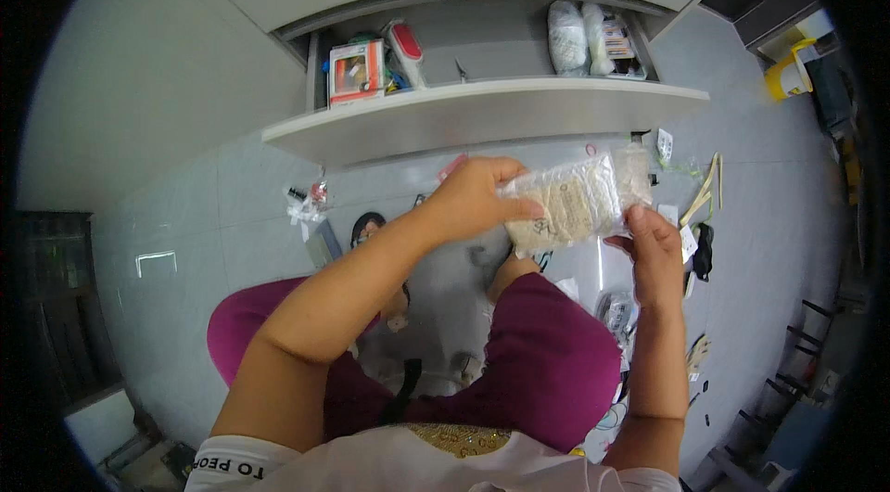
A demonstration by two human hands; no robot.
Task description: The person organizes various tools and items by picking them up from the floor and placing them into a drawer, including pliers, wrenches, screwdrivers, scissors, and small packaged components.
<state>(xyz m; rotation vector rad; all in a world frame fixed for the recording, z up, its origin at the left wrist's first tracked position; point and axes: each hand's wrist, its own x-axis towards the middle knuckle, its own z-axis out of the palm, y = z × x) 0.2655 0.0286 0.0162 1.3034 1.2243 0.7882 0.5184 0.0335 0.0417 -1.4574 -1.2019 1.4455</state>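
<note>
My left hand [480,196] grips the left end of a clear plastic packet [567,203] with beige contents and dark printing. My right hand [650,234] pinches the packet's right end, where a see-through flap or second bag [633,175] stands out; which of these it is, I cannot tell. Both hands hold the packet over the floor, just in front of a pulled-out drawer [487,106]. Inside the drawer at the left are an orange and white box [356,71] and a red and white brush-like item [407,47]. Wrapped white bundles [568,40] lie at its right.
Small items are scattered over the grey tiled floor, among them a black item [704,252], a yellowish strip [709,189] and plastic packets [617,314] by my right knee. A grey box-like item [322,245] lies at the left. A yellow and white bucket [789,78] stands far right.
</note>
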